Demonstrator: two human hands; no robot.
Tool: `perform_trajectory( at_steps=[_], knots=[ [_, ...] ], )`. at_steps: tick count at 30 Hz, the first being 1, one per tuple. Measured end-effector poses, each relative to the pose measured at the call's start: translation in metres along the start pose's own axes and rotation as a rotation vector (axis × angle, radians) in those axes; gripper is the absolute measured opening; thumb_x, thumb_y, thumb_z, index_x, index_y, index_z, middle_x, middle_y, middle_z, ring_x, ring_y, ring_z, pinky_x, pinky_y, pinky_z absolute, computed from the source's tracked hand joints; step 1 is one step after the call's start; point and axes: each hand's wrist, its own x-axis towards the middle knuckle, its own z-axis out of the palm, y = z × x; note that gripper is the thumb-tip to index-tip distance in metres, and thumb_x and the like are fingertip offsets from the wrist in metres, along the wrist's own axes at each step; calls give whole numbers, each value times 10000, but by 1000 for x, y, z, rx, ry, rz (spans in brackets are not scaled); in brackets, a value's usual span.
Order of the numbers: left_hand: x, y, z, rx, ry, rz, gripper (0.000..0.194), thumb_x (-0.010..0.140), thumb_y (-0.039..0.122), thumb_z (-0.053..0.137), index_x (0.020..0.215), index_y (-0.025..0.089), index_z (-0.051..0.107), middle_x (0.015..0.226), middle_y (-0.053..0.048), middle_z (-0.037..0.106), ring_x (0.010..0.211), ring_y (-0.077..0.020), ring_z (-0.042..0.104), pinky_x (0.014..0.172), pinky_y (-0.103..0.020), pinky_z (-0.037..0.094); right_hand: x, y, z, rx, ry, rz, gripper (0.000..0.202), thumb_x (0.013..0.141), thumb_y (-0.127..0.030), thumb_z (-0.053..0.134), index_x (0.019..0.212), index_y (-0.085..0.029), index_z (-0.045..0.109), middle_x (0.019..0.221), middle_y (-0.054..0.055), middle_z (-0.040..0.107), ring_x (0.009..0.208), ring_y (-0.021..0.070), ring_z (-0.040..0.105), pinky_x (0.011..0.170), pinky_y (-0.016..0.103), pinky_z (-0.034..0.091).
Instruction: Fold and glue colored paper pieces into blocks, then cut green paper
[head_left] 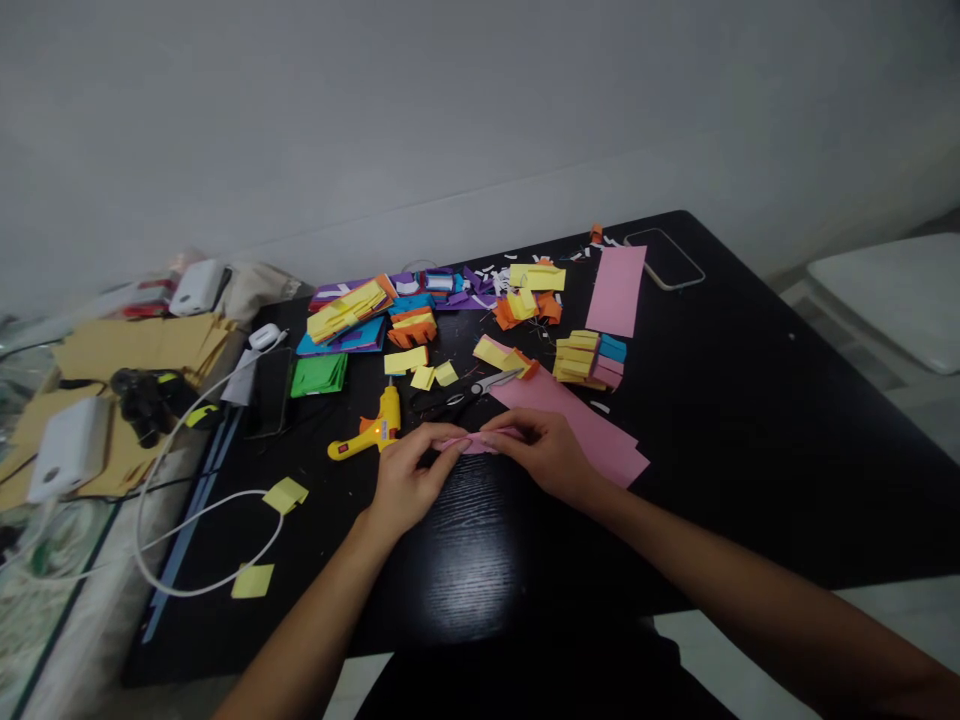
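Observation:
A narrow folded strip of pink paper [480, 443] is stretched between my two hands above the black table. My left hand [409, 475] pinches its left end between thumb and fingers. At the other end, my right hand [546, 452] grips the strip the same way, partly covering it. Larger pink sheets [592, 430] lie just behind and beside my right hand. A yellow glue gun [375, 432] rests left of my left hand. Scissors [480, 388] with dark handles lie beyond my fingers.
Folded paper bundles in yellow [349, 310], green [320, 374] and other colours spread across the back, among white scraps. Another pink sheet [617, 290] lies near a phone [664, 258] at the back right. A white cable [180, 590] loops over the left side.

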Motion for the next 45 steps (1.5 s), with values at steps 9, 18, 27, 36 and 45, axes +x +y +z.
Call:
perform_trajectory(
  at_steps=[9, 18, 27, 36, 45],
  knots=[
    [0, 0, 3, -66, -74, -162, 145, 953, 290, 723, 1041, 198, 795, 938, -47, 817, 783, -160, 758, 732, -245, 591, -2, 2, 1, -58, -30, -70, 111, 894, -319, 752, 900, -229, 817, 875, 24, 822, 804, 192, 755, 754, 305, 570],
    [1, -1, 1, -33, -27, -156, 105, 949, 271, 719, 946, 199, 795, 844, -25, 799, 704, -137, 709, 692, -239, 557, 1, -1, 0, -82, 5, -47, 137, 895, -333, 730, 904, -210, 788, 868, 38, 803, 766, 193, 724, 716, 320, 563],
    [6, -3, 0, -115, 17, -256, 129, 919, 316, 741, 907, 200, 798, 787, -20, 777, 652, -133, 673, 639, -235, 539, 7, 6, -5, 46, 34, 7, 147, 861, -351, 774, 899, -211, 800, 868, 33, 800, 761, 189, 723, 753, 336, 598],
    [9, -7, -2, -187, 77, -336, 139, 850, 338, 810, 860, 200, 819, 752, -16, 777, 628, -128, 666, 614, -223, 545, 7, 7, -5, 25, 90, -39, 98, 860, -306, 778, 899, -223, 812, 896, 33, 814, 827, 198, 744, 820, 354, 600],
    [10, -9, -3, -165, 107, -355, 187, 844, 385, 814, 911, 213, 840, 784, -28, 807, 657, -164, 714, 634, -265, 588, 9, 12, -7, 78, 90, 15, 261, 843, -468, 813, 960, -235, 831, 946, 54, 824, 863, 226, 770, 853, 397, 636]
  ],
)
